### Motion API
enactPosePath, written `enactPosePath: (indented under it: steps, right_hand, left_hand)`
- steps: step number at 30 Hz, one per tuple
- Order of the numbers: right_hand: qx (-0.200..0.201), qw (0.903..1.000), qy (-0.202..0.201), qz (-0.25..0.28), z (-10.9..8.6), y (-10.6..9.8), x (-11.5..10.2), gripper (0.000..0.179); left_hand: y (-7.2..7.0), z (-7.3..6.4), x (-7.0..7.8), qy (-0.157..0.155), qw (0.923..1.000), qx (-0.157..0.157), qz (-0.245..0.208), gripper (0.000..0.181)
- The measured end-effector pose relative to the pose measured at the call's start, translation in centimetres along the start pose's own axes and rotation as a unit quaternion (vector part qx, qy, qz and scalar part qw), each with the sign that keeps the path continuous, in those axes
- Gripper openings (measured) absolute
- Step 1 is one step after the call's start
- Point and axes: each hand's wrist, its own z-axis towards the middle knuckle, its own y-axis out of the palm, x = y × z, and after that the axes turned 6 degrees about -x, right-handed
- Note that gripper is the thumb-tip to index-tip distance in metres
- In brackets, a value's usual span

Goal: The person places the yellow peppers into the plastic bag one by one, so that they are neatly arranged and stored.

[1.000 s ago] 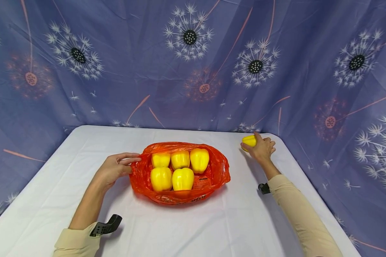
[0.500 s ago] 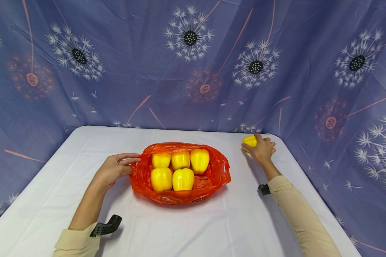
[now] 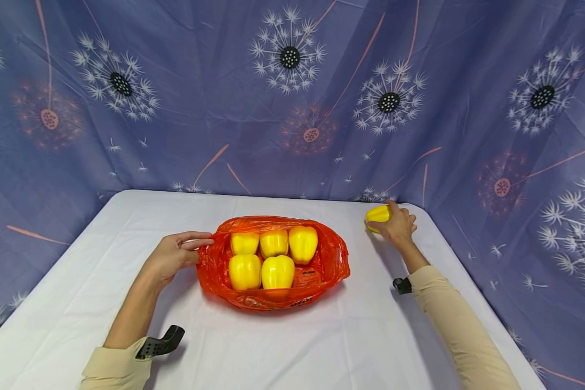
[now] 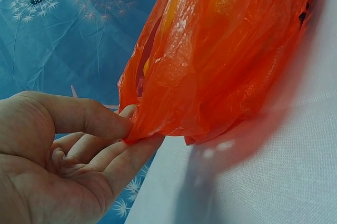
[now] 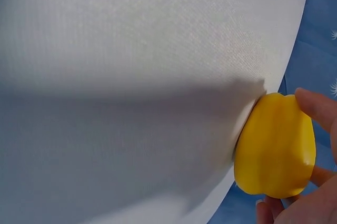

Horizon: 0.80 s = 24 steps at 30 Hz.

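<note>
An orange-red plastic bag [image 3: 322, 292] lies with its mouth spread wide on the white-covered table. Several yellow bell peppers [image 3: 278, 272] sit inside it in two rows. At the bag's left end, my left hand [image 3: 170, 259] pinches the plastic edge between thumb and fingers; the left wrist view shows the pinched corner of the bag [image 4: 174, 98]. Far off at the table's back right corner, my right hand [image 3: 400, 223] holds another yellow bell pepper [image 5: 276, 145], its fingers around the sides. That pepper is at the tabletop; whether it bears on it is hard to tell.
White cloth covers the table [image 3: 370, 336]. A blue curtain [image 3: 205, 97] with dandelion prints hangs behind and along the right side. Black wrist cameras, one on the left wrist [image 3: 161, 342] and one on the right wrist [image 3: 402, 285], stick out from the sleeves.
My right hand has shifted slightly on the single pepper, and the thumb once visible on its near side shows less. My left hand, the bag and the peppers inside stay in place.
</note>
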Motion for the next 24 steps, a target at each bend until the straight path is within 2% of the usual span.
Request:
enactPosePath:
  steps: [7, 17, 24]
  right_hand:
    - [-0.012, 0.9997, 0.016, 0.014, 0.0, -0.6, -0.1, 0.095]
    - [-0.033, 0.9994, 0.01, -0.003, -0.3, -1.5, -0.2, 0.088]
    - [-0.051, 0.9987, 0.007, -0.006, -0.1, -1.3, -0.1, 0.089]
  left_hand:
    - [0.0, -0.1, 0.1, 0.002, 1.0, -0.001, 0.001, 0.063]
    - [0.0, 0.1, 0.0, -0.01, 0.9999, 0.005, 0.012, 0.063]
    - [0.0, 0.1, -0.1, -0.003, 0.9999, 0.002, 0.013, 0.062]
